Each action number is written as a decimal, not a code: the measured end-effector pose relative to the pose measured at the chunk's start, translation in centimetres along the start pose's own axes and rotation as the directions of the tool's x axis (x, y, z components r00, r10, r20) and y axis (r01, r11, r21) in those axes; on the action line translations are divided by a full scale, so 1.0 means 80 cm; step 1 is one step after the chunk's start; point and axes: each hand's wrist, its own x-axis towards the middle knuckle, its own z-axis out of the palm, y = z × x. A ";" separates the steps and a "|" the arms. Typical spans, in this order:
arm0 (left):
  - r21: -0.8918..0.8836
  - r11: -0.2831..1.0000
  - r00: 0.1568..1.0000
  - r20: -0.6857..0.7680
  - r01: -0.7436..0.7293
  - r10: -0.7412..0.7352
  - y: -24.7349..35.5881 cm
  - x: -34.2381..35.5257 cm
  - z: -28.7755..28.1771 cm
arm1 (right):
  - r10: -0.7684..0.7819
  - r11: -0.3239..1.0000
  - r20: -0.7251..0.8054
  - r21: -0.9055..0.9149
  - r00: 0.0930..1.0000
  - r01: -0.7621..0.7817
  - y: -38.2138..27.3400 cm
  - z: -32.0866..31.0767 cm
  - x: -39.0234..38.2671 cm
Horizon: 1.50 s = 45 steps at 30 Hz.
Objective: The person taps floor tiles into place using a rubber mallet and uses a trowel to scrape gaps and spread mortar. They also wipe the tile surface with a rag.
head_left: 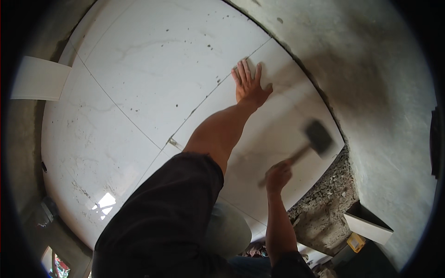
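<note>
Mallet [301, 153], dark-headed and blurred, was held over the white tile [266, 134] near the grey wall [384, 139] — whether its head touched could not be told. Its handle was grasped by the right hand [279, 176]; the left hand [251, 88] was laid on the tile, fingers spread, nothing gripped. The mallet was judged head-heavy and stiff, best held low on the handle; the tile, rigid, slippery and brittle, best taken by its edges. Neighbouring glossy tiles [153, 69] were dark-specked, and rough rubble [324, 204] was exposed at the lower right — beside a white strip [368, 227].
</note>
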 end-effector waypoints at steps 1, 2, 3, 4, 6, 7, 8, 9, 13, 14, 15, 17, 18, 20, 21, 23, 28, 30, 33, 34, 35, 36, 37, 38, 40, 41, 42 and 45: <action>-0.017 1.000 1.000 0.024 0.008 -0.008 0.004 0.004 -0.004 | -0.101 0.983 0.028 -0.151 0.995 0.104 0.003 -0.006 -0.002; -0.026 0.999 0.997 0.074 0.033 -0.031 0.000 -0.006 -0.001 | -0.202 0.933 0.071 -0.290 0.977 0.214 -0.001 -0.008 -0.007; -0.014 0.999 0.996 0.073 0.046 -0.045 -0.008 -0.006 -0.003 | -0.074 0.976 0.150 -0.194 0.986 0.103 -0.032 -0.029 -0.001; -0.009 0.999 0.999 0.035 0.031 -0.031 -0.008 0.007 -0.008 | 0.030 0.996 0.237 -0.093 0.971 -0.008 -0.049 -0.037 0.015; -0.024 0.999 0.998 0.067 0.023 -0.021 -0.005 -0.022 0.004 | 0.322 0.924 0.183 0.153 0.929 -0.350 -0.013 -0.034 0.002; -0.035 0.999 0.998 0.059 0.002 0.000 0.005 -0.015 0.004 | 0.090 0.996 0.122 -0.003 0.988 -0.091 0.008 -0.016 -0.001; -0.024 1.000 0.999 0.040 -0.003 0.004 0.004 -0.004 0.000 | -0.157 0.971 0.119 -0.160 0.980 0.175 0.016 0.003 0.002; -0.031 1.000 0.999 0.041 0.002 -0.001 -0.004 -0.009 0.001 | 0.123 0.971 0.384 -0.238 0.915 -0.030 -0.004 -0.011 0.005; -0.011 1.000 1.000 0.020 0.016 -0.016 -0.007 -0.023 0.012 | -0.097 0.992 -0.001 -0.085 0.995 0.096 -0.018 -0.010 0.017; -0.009 1.000 1.000 0.014 0.009 -0.009 -0.006 -0.017 0.010 | -0.106 0.991 -0.013 -0.081 0.994 0.105 -0.010 -0.006 0.019; 0.000 1.000 1.000 0.007 -0.002 0.002 -0.005 -0.010 0.008 | 0.049 0.987 0.215 -0.160 0.975 -0.015 -0.005 -0.005 0.015; -0.024 1.000 1.000 0.025 0.003 -0.002 -0.004 -0.019 0.008 | 0.037 0.972 0.324 -0.230 0.945 0.041 -0.016 -0.014 0.017; -0.039 0.999 1.000 0.022 0.010 -0.009 -0.006 -0.014 0.006 | 0.024 0.975 0.329 -0.217 0.944 0.051 -0.021 -0.011 0.023; -0.006 1.000 1.000 -0.001 0.026 -0.026 -0.015 -0.014 0.008 | 0.281 0.891 0.165 0.321 0.946 -0.321 -0.023 -0.016 0.012; 0.004 1.000 0.999 -0.044 0.000 0.000 -0.009 -0.004 0.005 | 0.311 0.891 0.065 0.327 0.948 -0.315 -0.053 0.006 -0.004; -0.028 1.000 0.998 -0.061 -0.010 0.008 -0.008 0.000 0.007 | 0.168 0.979 0.174 0.087 0.970 -0.185 -0.031 0.001 -0.001; -0.018 1.000 0.999 -0.043 -0.012 0.011 -0.007 -0.008 0.013 | 0.224 0.959 0.428 -0.258 0.875 -0.119 -0.009 -0.009 -0.009; -0.013 0.999 0.996 -0.077 -0.039 0.038 -0.026 -0.010 0.016 | 0.262 0.960 0.415 -0.206 0.871 -0.190 -0.040 -0.008 -0.003; 0.041 0.994 0.995 0.012 -0.103 0.103 -0.035 -0.027 0.003 | 0.318 0.934 0.345 0.044 0.883 -0.354 -0.060 0.001 0.009; 0.009 0.987 0.986 0.057 -0.158 0.157 -0.041 -0.036 -0.004 | 0.330 0.880 0.291 0.250 0.898 -0.404 -0.061 0.001 0.009; 0.001 0.983 0.982 0.051 -0.185 0.184 -0.037 -0.043 -0.011 | 0.283 0.934 0.175 0.175 0.943 -0.312 -0.045 0.010 0.008; 0.026 0.983 0.979 0.096 -0.183 0.180 -0.046 -0.057 -0.017 | 0.285 0.931 0.165 0.186 0.944 -0.314 -0.046 0.007 0.014; 0.053 0.982 0.975 0.141 -0.183 0.174 -0.054 -0.071 -0.025 | 0.144 0.990 0.197 -0.029 0.970 -0.140 -0.046 0.002 0.026; 0.048 0.978 0.971 0.143 -0.201 0.192 -0.059 -0.084 -0.033 | 0.015 0.969 0.254 -0.241 0.967 0.049 -0.047 -0.003 0.030; 0.103 0.975 0.959 0.230 -0.195 0.167 -0.066 -0.101 -0.046 | 0.002 0.986 0.163 -0.162 0.987 0.025 -0.036 0.012 0.020; 0.103 0.972 0.958 0.222 -0.209 0.182 -0.068 -0.111 -0.051 | -0.003 0.996 0.088 -0.091 0.996 0.011 -0.023 0.024 0.010; 0.088 0.968 0.952 0.225 -0.234 0.209 -0.067 -0.123 -0.054 | -0.003 1.000 0.001 -0.021 1.000 0.003 -0.010 0.032 0.003; 0.135 0.950 0.931 0.279 -0.282 0.237 -0.104 -0.165 -0.061 | 0.088 0.977 0.190 -0.210 0.978 -0.047 -0.056 0.012 -0.010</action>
